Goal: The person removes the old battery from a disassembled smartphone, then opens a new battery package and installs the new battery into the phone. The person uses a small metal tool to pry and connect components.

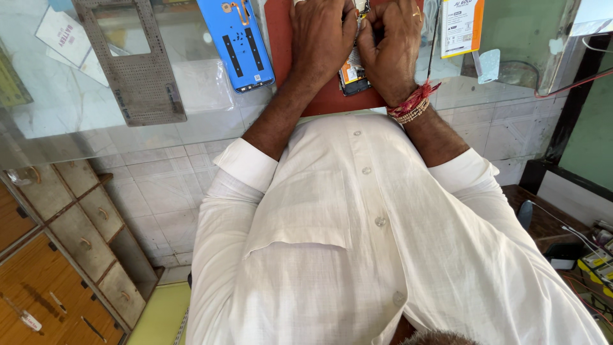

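— Where is the opened phone [353,75]?
— On the red mat [281,38], under both hands; its long axis runs away from the body.
— And the fingers?
— Left hand [322,38] and right hand [393,48] are curled, pinching its upper end; equally near; blue glossy back cover [236,41] lies left of the mat on the glass counter [76,121].

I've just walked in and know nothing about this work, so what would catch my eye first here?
First, the two hands, left hand and right hand, pressed close together over an opened phone on a red mat at the top middle. Next, the bright blue phone back cover lying just left of them on the glass counter. The white shirt fills the lower frame, and a red thread wristband circles the right wrist.
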